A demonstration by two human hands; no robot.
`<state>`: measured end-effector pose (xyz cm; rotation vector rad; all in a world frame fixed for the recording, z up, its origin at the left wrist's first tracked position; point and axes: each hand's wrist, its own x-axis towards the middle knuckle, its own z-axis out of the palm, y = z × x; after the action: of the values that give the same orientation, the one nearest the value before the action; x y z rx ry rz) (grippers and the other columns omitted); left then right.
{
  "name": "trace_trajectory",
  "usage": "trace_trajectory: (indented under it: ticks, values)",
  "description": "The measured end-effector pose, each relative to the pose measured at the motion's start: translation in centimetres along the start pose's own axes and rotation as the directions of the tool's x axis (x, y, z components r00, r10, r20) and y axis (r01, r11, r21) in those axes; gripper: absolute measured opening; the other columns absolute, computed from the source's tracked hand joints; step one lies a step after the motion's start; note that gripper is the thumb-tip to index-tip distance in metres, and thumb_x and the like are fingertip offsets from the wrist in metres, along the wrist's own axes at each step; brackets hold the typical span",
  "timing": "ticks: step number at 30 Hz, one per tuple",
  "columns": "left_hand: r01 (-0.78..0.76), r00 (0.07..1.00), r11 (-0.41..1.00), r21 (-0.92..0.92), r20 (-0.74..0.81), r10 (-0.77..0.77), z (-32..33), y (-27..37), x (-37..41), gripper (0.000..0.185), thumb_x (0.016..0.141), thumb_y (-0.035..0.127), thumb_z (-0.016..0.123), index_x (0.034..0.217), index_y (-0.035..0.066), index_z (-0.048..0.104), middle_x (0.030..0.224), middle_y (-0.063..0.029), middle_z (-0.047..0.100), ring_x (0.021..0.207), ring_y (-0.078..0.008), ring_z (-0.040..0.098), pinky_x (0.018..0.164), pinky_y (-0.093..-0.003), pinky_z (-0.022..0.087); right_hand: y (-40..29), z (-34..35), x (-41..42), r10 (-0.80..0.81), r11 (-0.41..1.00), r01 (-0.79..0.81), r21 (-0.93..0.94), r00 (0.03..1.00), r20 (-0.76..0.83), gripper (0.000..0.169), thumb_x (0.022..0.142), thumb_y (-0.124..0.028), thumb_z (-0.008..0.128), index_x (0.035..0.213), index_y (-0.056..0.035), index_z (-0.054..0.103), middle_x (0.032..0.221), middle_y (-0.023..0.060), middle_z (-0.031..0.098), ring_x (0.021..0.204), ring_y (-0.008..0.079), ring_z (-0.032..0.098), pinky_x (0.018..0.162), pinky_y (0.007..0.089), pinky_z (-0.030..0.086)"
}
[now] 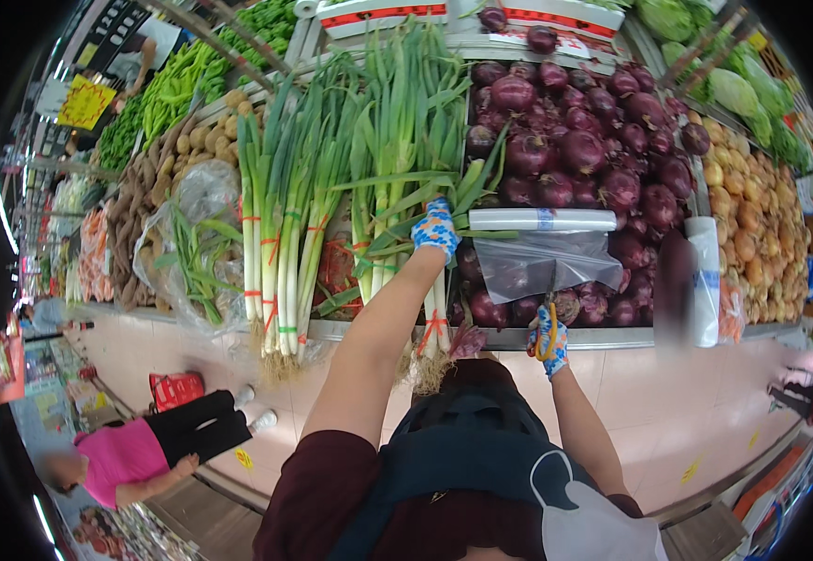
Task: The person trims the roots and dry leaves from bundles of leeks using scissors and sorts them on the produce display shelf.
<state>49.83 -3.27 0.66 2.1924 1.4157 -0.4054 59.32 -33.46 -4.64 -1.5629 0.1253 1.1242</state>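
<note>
My left hand (436,228), in a floral-patterned glove, is closed around long leaves of the big green onions (406,105), above their bound white stalks. Some loose leaf ends (480,184) stick out to the right of that hand. Yellow-handled scissors (552,329) are in my right hand (550,350), also gloved, at the front edge of the display. Their dark blades point away from me, over a clear plastic bag (546,259) hanging from a bag roll (543,219). Beneath the bag lies a heap of red onions (581,151).
Left of the green onions lies a clear bag with leaf scraps (199,259), near potatoes (203,137) and sweet potatoes (133,224). Yellow onions (750,217) and another bag roll (704,280) are at right. A metal rim (595,338) edges the stand. A person (133,449) stands behind at left.
</note>
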Motion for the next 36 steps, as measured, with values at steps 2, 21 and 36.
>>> trace_trajectory:
  ticks: [2,21,36]
  values:
    - [0.018,0.999,0.998,0.059,-0.048,-0.015,0.6,-1.1,0.7,0.061,0.071,0.032,0.071,0.122,0.005,0.048,0.12,-0.0193,0.056,0.107,-0.0315,0.058,0.087,-0.0404,0.049,-0.4,0.4,-0.1,0.02,0.999,-0.018,-0.028,0.997,0.068,0.037,0.089,-0.037,0.058,0.07,-0.0048,0.056,0.048,0.006,0.047,0.034,0.0181,0.047,0.031,0.0299,0.039]
    - [-0.068,0.454,0.967,-0.244,-0.871,-0.188,-32.1,-30.3,-22.8,0.027,0.075,0.006,0.064,0.101,0.003,0.058,0.085,-0.0125,0.066,0.079,-0.0274,0.064,0.071,-0.0337,0.05,0.9,0.1,0.4,-0.146,0.986,0.148,-0.083,0.989,0.026,0.043,0.089,-0.043,0.055,0.069,-0.0049,0.053,0.046,0.0102,0.05,0.032,0.0214,0.048,0.029,0.0298,0.039]
    - [0.649,0.659,0.756,-0.086,-0.434,-0.615,-23.7,-47.2,-10.3,0.096,0.065,0.04,0.08,0.137,-0.001,0.029,0.136,-0.0204,0.041,0.121,-0.0316,0.047,0.097,-0.0382,0.043,4.3,4.2,-8.2,-0.159,0.987,0.157,-0.039,0.985,-0.071,0.029,0.094,-0.033,0.052,0.08,-0.0072,0.05,0.055,0.005,0.048,0.038,0.0179,0.048,0.033,0.0289,0.041]
